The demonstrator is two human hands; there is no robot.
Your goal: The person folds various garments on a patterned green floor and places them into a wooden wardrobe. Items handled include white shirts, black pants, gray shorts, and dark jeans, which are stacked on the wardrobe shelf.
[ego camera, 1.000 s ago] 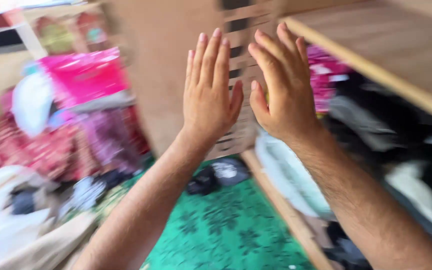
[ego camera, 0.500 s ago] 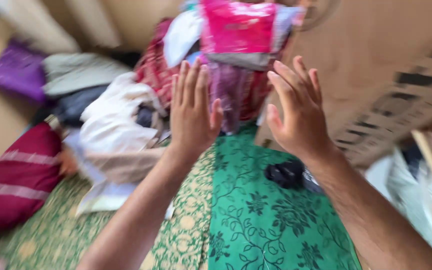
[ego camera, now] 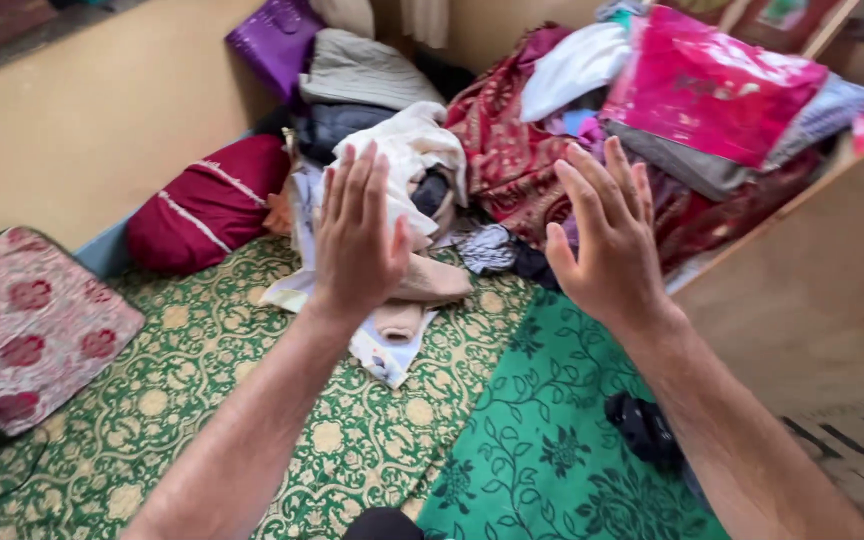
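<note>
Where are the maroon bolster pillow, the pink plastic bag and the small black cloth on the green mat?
maroon bolster pillow [ego camera: 207, 205], head view, middle of its side.
pink plastic bag [ego camera: 712, 85], head view, centre of its flat face.
small black cloth [ego camera: 644, 428], head view, middle of the bundle.

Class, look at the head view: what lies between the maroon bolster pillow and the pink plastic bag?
A heap of loose clothes fills the stretch between the maroon bolster pillow and the pink plastic bag.
</note>
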